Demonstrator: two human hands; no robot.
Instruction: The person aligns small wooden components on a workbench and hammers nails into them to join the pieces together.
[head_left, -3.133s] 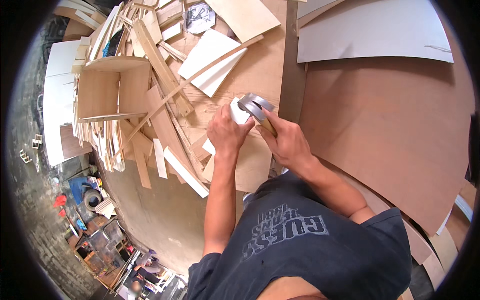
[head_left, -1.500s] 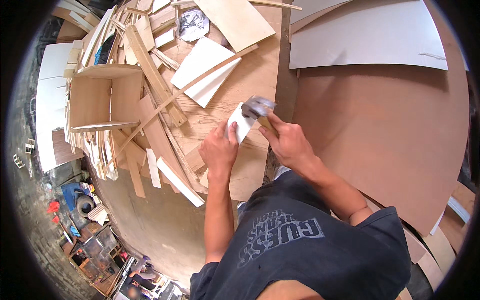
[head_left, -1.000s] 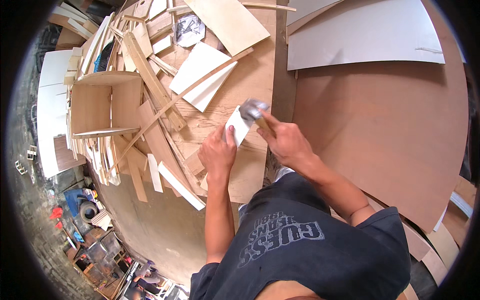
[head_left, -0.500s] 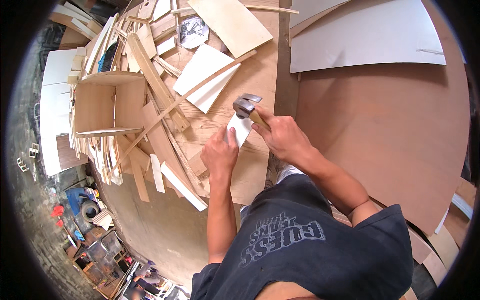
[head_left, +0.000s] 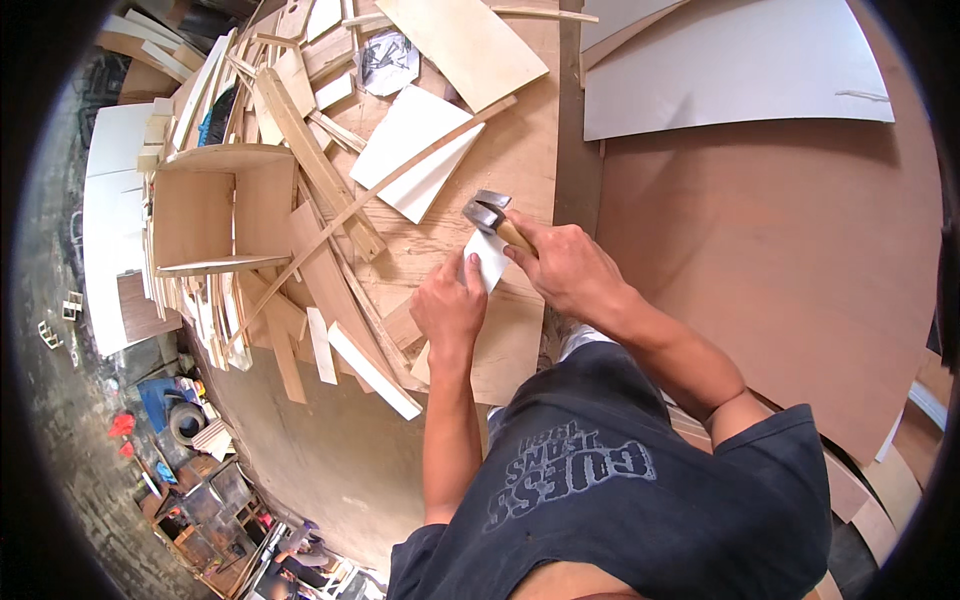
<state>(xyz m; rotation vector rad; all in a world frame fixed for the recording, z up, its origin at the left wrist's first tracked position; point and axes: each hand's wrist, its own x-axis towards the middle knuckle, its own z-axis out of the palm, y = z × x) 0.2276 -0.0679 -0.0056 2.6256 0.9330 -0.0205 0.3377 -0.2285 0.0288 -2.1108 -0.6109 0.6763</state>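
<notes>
My right hand is closed round the wooden handle of a claw hammer, near its head. The hammer's metal head is over the upper end of a small white board. My left hand grips that board from the left, with the thumb lying on its white face. Both hands are above the plywood worktop, close to its right edge. Whether a nail sits under the hammer head I cannot make out.
Left of my hands stands an open wooden box among piled offcuts. A long thin strip crosses the worktop beside a white panel. A plastic bag of nails lies farther back. Large brown sheets are at the right.
The hammer head has tilted slightly and moved a little to the left. My left hand and the white board have shifted slightly to the right; both grips stay the same.
</notes>
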